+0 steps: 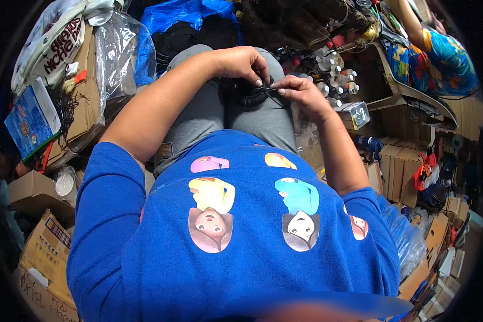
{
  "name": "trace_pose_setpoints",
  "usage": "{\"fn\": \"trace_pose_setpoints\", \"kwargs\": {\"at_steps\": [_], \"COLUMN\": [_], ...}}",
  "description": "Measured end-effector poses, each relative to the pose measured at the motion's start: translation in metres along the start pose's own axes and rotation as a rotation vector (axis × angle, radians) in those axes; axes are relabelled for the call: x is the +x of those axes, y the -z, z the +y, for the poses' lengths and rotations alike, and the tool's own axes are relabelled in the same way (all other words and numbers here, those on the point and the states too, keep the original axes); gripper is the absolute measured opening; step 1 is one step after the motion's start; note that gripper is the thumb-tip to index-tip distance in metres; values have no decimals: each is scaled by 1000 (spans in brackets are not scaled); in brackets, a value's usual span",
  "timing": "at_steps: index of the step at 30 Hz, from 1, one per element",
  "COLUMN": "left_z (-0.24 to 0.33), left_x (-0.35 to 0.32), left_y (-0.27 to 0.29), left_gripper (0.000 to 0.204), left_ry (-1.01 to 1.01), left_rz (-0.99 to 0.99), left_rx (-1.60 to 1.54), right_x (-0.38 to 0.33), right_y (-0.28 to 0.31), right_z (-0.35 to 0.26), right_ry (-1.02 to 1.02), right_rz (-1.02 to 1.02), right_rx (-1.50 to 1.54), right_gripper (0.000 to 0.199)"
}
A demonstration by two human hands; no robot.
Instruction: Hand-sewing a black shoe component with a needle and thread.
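A round black ring-like bundle point(250, 100), with ridges like wound cord, rests on my grey-trousered lap between the thighs. My left hand point(242, 63) bends over its far side, with thumb and fingers pinched together at its upper edge. My right hand point(301, 92) pinches a thin dark strand point(271, 92) between thumb and forefinger, just right of the bundle. The strand runs toward the left fingertips, and a loose length trails down to the right. The two hands' fingertips are close together. What exactly the left fingers grip is small and partly hidden by them.
Several small clear bottles point(335, 75) stand to the right, beside a clear square container point(358, 115). Black coiled material point(180, 40) lies in a blue plastic bag point(169, 15) ahead. Cardboard boxes point(43, 196) crowd the left. Another person's patterned sleeve point(448, 61) shows at the far right.
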State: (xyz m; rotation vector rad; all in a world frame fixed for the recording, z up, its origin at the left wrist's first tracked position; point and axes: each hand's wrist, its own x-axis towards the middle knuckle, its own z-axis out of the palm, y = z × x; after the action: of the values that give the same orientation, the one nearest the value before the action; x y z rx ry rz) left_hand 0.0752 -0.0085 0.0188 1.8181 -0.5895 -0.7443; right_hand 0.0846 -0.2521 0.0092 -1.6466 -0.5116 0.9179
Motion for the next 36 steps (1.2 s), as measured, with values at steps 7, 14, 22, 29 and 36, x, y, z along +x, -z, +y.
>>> {"fn": "trace_pose_setpoints", "kwargs": {"at_steps": [7, 14, 22, 29, 36], "left_z": [6, 14, 3, 8, -10], "left_x": [-26, -76, -75, -61, -50], "left_y": [-22, -55, -78, -65, -57], "left_gripper": [23, 47, 27, 17, 20], "left_ry": [-149, -4, -78, -61, -116], "left_rz": [589, 652, 761, 847, 736], "left_rx": [507, 324, 470, 554, 341], "right_x": [-15, -34, -35, -28, -15], "right_y": [-30, -49, -54, -29, -12], "right_z": [-15, -17, -7, -7, -9], "right_ry": [170, 140, 276, 143, 54], "right_rz": [257, 326, 396, 179, 97], "right_rx": [-383, -582, -862, -477, -388], "right_gripper": [17, 31, 38, 34, 35]}}
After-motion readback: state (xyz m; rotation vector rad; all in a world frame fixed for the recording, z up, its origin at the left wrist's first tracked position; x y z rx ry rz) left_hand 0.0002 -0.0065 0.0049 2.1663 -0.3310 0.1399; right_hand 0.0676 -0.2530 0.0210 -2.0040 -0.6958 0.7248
